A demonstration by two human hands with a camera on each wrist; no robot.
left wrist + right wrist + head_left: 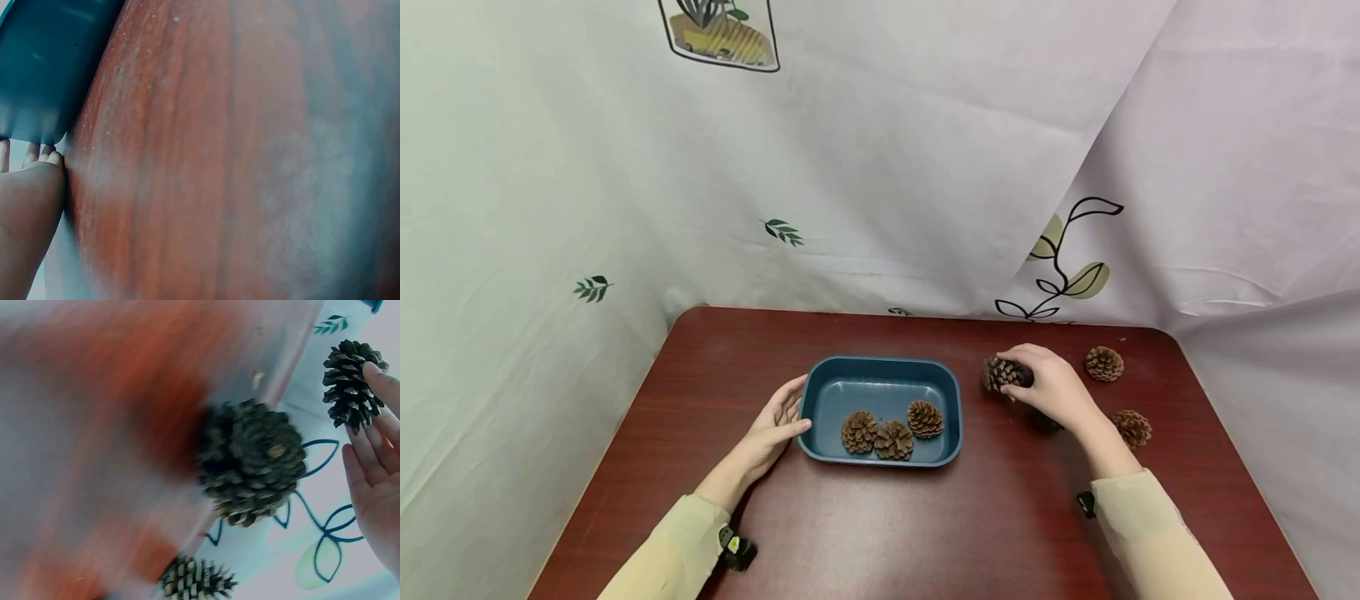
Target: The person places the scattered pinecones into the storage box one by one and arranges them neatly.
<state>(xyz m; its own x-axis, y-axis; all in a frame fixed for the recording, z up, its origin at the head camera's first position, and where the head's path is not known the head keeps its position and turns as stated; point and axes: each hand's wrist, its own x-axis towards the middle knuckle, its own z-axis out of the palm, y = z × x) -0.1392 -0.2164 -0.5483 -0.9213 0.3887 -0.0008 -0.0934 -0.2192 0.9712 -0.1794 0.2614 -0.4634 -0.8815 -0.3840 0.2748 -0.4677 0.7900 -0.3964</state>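
My right hand (1051,388) is above the right part of the table and pinches a brown pine cone (1000,374) between thumb and fingers. This pine cone (351,384) also appears at the upper right of the right wrist view. A dark object (1043,419), mostly hidden, lies under that hand. At the left end of a blue rectangular tray (880,362), my left hand (772,431) touches the outer wall with thumb and extended fingers. Inside the tray, along its near side, lie three pine cones (894,440). The left wrist view shows fingertips (55,157) against the tray's end.
Two loose pine cones lie at the table's right side, one farther back (1104,364) and one nearer (1131,429), beside the right forearm. The reddish-brown table (880,533) meets a white patterned cloth (910,167) behind it. More cloth hangs at both sides.
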